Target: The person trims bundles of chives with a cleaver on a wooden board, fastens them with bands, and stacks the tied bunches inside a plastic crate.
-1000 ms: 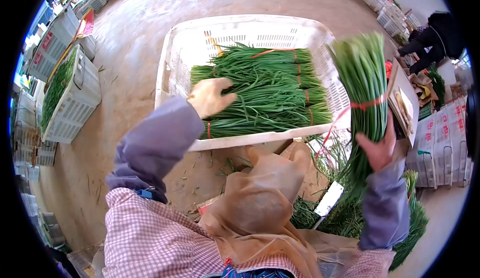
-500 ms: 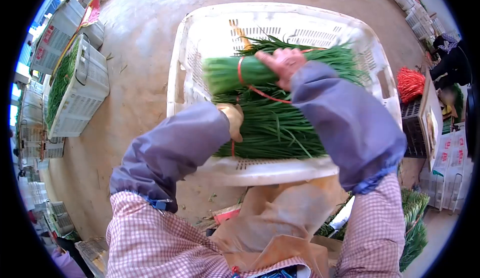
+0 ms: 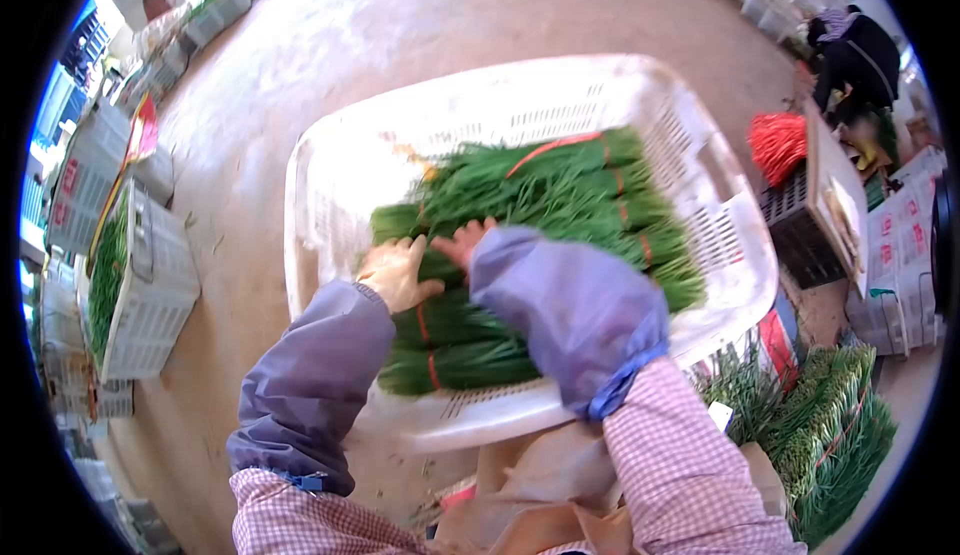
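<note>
A white slotted plastic basket (image 3: 735,225) in front of me holds several bundles of green chives (image 3: 540,180), tied with red bands. My left hand (image 3: 398,270), in a pale glove, lies on the bundles at the left end with its fingers spread. Close beside it, my right hand (image 3: 466,243) rests on the same bundles, fingers apart and its palm partly hidden by the sleeve. Neither hand is wrapped around a bundle. The bundles lie side by side across the basket.
To the left stands a white crate (image 3: 160,275) of loose greens. At right are a dark crate (image 3: 800,225) topped with red ties (image 3: 778,148), and a crouching person (image 3: 855,60). More bundled chives (image 3: 835,435) lie near my right side.
The bundle under my right hand now lies among the others. My right hand has moved left and down, beside my left hand. The view has shifted and the basket appears turned.
</note>
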{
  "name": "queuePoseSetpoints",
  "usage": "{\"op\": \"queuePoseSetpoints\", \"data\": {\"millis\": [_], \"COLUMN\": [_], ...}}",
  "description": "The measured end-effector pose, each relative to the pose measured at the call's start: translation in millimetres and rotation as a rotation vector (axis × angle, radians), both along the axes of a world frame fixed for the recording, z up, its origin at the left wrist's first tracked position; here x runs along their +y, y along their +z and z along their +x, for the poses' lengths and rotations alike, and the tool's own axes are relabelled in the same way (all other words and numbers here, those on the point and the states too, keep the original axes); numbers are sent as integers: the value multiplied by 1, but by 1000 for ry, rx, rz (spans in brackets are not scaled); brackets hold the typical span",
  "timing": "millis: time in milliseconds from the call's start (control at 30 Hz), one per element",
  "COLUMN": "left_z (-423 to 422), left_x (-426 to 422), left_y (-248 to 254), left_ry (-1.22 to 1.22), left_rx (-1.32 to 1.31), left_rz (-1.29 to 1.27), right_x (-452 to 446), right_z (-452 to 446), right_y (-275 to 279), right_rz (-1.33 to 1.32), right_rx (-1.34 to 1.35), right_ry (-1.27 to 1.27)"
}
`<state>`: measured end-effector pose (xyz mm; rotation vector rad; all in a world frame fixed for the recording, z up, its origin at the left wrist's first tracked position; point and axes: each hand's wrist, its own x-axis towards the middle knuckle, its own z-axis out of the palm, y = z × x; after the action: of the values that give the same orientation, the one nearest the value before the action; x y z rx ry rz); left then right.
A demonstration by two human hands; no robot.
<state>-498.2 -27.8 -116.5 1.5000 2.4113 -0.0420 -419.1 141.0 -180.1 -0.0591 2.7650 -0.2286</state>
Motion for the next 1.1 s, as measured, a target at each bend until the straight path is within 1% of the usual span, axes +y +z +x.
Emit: {"op": "queuePoseSetpoints", "data": {"millis": [33, 100, 167, 200, 300, 367, 433, 533, 600, 633, 667, 700, 733, 767, 800, 833, 900, 933, 1000, 1100], "left_z": [-9, -34, -22, -8, -7, -2, 2, 11, 14, 19, 30, 28, 38, 40, 49, 52, 68, 73, 102, 162], "left_x": [1, 5, 17, 26, 26, 28, 26, 30, 32, 26, 31, 34, 43, 48, 55, 63, 68, 70, 65, 74], "left_y": [-15, -57, -54, -37, -41, -42, -40, -26, -17, -13, 11, 6, 40, 56, 88, 102, 147, 157, 171, 179], "left_ry": [-84, -115, 82, 145, 162, 172, 188, 254, 152, 106, 85, 28, 5, -20, -32, 89, 43, 14, -4, -134], "left_rx": [113, -48, -252, -179, -145, -102, -78, -67, 27, 72, 12, -18, -195, -282, -318, -777, -769, -724, -607, -936], "left_rz": [57, 103, -125, -232, -245, -247, -260, -264, -197, -182, -105, 73, 149, 233, 326, 483, 645, 639, 611, 541], "right_x": [-2, 1, 23, 37, 93, 122, 138, 155, 195, 236, 249, 259, 269, 280, 294, 285, 259, 237, 204, 231], "right_z": [2, 18, 42, 61, 126, 172, 207, 235, 247, 242, 239, 236, 234, 231, 234, 238, 241, 245, 267, 286], "right_y": [7, 5, 23, 45, 76, 86, 104, 142, 165, 161, 191, 218, 245, 272, 305, 312, 337, 343, 323, 318], "right_rz": [21, 86, 109, 152, 5, -217, -178, -195, -32, 143, 70, 18, -66, -152, -333, -477, -740, -630, -391, -232], "right_rx": [-3, 113, 87, 96, 466, 639, 529, 74, -143, -253, -99, 112, 366, 630, 771, 767, 778, 502, 291, 522], "right_ry": [-19, -68, -95, -100, -61, -118, -158, -339, -365, -345, -504, -673, -820, -914, -801, -850, -925, -916, -845, -956]}}
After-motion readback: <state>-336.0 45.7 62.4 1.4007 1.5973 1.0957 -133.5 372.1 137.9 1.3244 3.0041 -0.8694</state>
